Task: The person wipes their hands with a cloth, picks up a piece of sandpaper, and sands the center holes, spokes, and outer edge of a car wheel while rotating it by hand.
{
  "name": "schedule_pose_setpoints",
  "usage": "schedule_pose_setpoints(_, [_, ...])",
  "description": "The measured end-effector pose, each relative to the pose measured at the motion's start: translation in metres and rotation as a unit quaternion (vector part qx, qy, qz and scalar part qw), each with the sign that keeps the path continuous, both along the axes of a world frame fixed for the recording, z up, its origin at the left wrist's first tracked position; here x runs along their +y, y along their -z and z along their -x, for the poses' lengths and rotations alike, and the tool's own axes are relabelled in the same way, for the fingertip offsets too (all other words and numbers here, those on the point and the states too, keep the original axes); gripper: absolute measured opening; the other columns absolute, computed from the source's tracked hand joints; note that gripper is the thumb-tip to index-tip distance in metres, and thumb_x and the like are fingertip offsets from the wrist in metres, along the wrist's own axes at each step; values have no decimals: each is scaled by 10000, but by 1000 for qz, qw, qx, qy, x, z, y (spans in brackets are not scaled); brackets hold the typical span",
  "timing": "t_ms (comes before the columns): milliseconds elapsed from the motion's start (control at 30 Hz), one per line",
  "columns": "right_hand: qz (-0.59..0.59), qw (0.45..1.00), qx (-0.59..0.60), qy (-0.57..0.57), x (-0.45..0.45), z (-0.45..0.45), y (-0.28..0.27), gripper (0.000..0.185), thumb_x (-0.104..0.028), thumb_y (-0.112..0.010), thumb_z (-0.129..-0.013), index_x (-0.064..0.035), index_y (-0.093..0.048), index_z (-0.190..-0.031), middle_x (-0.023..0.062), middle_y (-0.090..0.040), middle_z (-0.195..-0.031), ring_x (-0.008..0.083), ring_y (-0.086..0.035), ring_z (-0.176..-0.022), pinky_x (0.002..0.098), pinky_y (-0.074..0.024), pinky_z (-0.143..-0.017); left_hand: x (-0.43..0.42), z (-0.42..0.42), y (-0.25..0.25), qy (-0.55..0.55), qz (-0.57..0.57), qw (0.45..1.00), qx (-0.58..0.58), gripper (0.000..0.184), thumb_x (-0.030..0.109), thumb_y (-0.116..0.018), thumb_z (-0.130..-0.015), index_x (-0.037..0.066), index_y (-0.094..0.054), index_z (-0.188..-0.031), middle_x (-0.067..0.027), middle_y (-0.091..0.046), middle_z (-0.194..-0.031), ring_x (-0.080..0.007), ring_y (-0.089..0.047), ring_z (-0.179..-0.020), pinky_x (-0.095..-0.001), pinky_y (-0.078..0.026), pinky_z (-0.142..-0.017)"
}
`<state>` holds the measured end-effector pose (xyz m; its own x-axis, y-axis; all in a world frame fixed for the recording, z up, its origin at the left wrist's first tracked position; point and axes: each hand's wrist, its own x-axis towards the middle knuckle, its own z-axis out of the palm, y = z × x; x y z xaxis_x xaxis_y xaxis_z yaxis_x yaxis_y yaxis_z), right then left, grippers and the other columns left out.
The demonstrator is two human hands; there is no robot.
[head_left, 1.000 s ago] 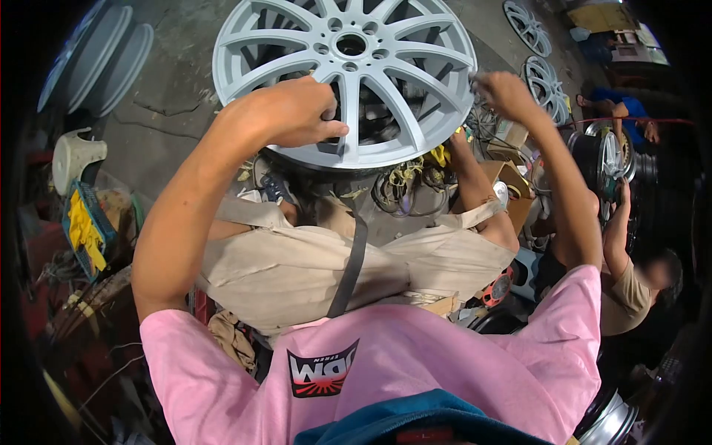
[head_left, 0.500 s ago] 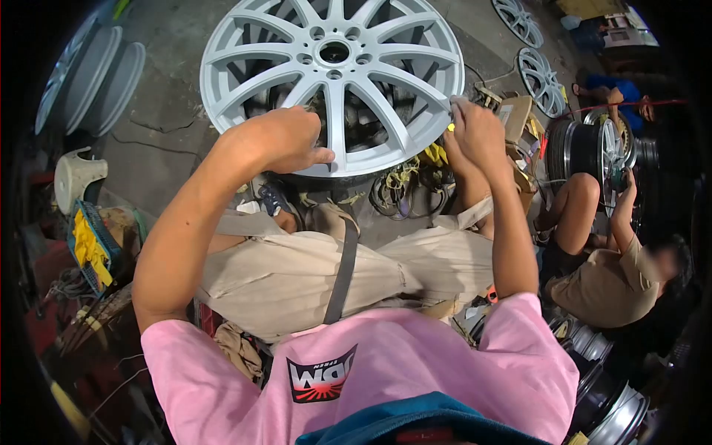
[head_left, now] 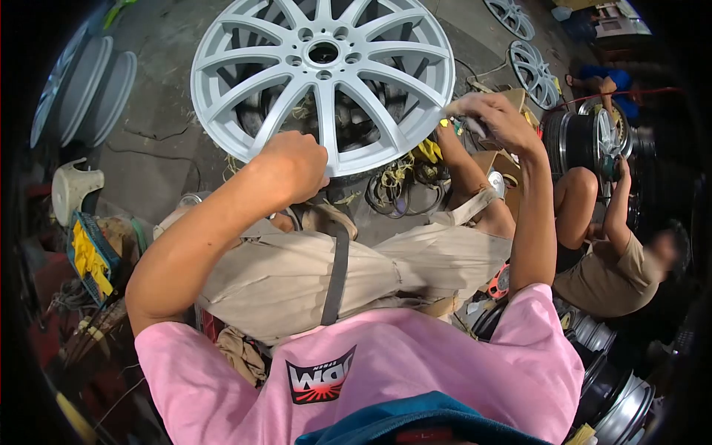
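A light grey multi-spoke alloy wheel (head_left: 326, 96) lies face up in front of me. My left hand (head_left: 293, 165) is closed at its near edge, fingers curled under and their tips hidden. Whether it holds anything small I cannot tell. My right hand (head_left: 500, 122) is just off the wheel's right edge, slightly blurred, fingers stretched toward the rim. Its fingertips and thumb look grey; nothing plainly sits in them. A beige cloth (head_left: 319, 274) with a dark strap covers my lap.
More wheels lean at the left (head_left: 111, 96) and lie at the upper right (head_left: 534, 74). A white stool (head_left: 74, 185) and a teal basket (head_left: 96, 256) stand left. A co-worker (head_left: 608, 274) sits at the right, hands by another wheel (head_left: 612, 133). Coiled cords (head_left: 404, 189) lie below the rim.
My right hand has come away from the rim to the right, its fingers opening out. My left hand has moved slightly down and curled its extended finger in. The view has shifted a little.
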<state>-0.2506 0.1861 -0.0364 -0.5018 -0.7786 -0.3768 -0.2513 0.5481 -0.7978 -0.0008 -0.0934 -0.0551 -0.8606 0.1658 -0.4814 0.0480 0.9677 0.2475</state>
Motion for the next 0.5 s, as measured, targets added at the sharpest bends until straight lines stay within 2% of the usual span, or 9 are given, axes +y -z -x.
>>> schedule_pose_setpoints(33, [0,996,51,79,1,4,2,281,-169,-544,-1010,-48,-754,-1153,138,-625,-811,286,-528,-641,361,-479,-684,0,0,4,6,16,1000,-18,418,384,-721,-920,-21,-762,-824,-228,-725,-786,-398,-733,-810,-459,-587,-792])
schedule_pose_setpoints(67, [1,996,50,78,-1,10,11,281,-169,-544,-1010,-48,-754,-1153,138,-625,-811,286,-528,-641,361,-479,-684,3,-1,9,15,31,999,-38,406,382,-726,-918,-11,-765,-825,-220,-729,-789,-391,-736,-810,-454,-588,-787])
schedule_pose_setpoints(100, [54,968,236,62,-8,23,22,278,-181,-555,-1011,-42,-753,-1148,131,-619,-847,286,-558,-712,356,-480,-716,7,-2,13,14,34,999,-38,406,382,-726,-918,-11,-765,-825,-220,-729,-789,-391,-736,-810,-454,-588,-787])
schedule_pose_setpoints(133, [107,903,414,45,-17,37,33,276,-193,-566,-1012,-37,-752,-1143,123,-612,-883,286,-589,-784,350,-481,-749,11,-3,17,25,42,999,-18,402,383,-725,-919,-5,-767,-823,-214,-730,-788,-387,-738,-809,-453,-588,-783])
schedule_pose_setpoints(167, [105,898,424,47,-27,47,42,267,-211,-598,-998,-43,-758,-1130,134,-596,-921,309,-612,-909,371,-491,-805,14,-4,17,35,50,998,1,398,385,-724,-920,2,-768,-821,-208,-731,-786,-383,-739,-808,-452,-589,-779])
schedule_pose_setpoints(267, [69,837,543,-1,-53,74,62,261,-216,-614,-982,-43,-756,-1116,158,-617,-945,346,-624,-932,412,-503,-826,13,1,1,25,-4,999,35,401,372,-728,-919,-14,-763,-816,-223,-721,-771,-399,-731,-806,-457,-582,-778])
schedule_pose_setpoints(300, [38,841,539,-16,-56,80,63,252,-219,-622,-977,-46,-758,-1099,162,-624,-957,367,-636,-944,448,-509,-829,8,4,-4,24,-3,999,35,401,372,-728,-919,-14,-763,-816,-223,-721,-771,-399,-731,-806,-457,-582,-778])
schedule_pose_setpoints(400, [29,859,507,-60,-59,99,60,252,-209,-620,-988,-34,-743,-1122,192,-587,-926,408,-615,-872,454,-494,-776,-10,10,-17,-19,-67,998,10,426,371,-727,-922,-39,-750,-810,-249,-703,-756,-429,-711,-795,-473,-568,-771])
schedule_pose_setpoints(500, [68,837,537,-77,-71,119,69,246,-206,-614,-990,-31,-737,-1111,203,-593,-927,427,-621,-873,480,-495,-778,-21,16,-23,-41,-112,993,4,437,361,-720,-933,-59,-743,-815,-269,-685,-746,-453,-687,-779,-493,-552,-754])
